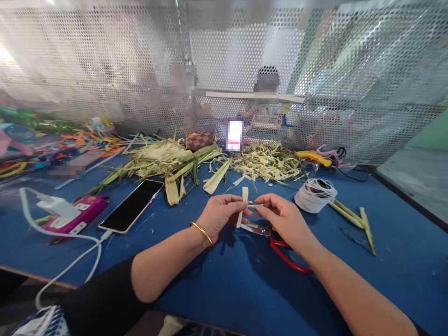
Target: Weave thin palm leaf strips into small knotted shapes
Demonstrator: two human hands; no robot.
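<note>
My left hand [224,213], with a gold bangle at the wrist, pinches a pale, flat corn husk strip [245,195] that stands nearly upright between thumb and fingers. A second, narrower husk strip [255,206] crosses it sideways, and my right hand [278,213] pinches its free end with thumb and forefinger. The hands are close together just above the table. Below them lies a pair of scissors [292,263] with red handles, its blades pointing left and partly covered by the hands.
Whole corn husks [157,156] and a heap of shredded husk [268,161] lie beyond my hands. On the right are a white tape roll [315,195] and cut stalks [350,214]. A phone [133,205], cable and magenta power strip [79,214] lie left. A perforated screen [241,51] stands behind.
</note>
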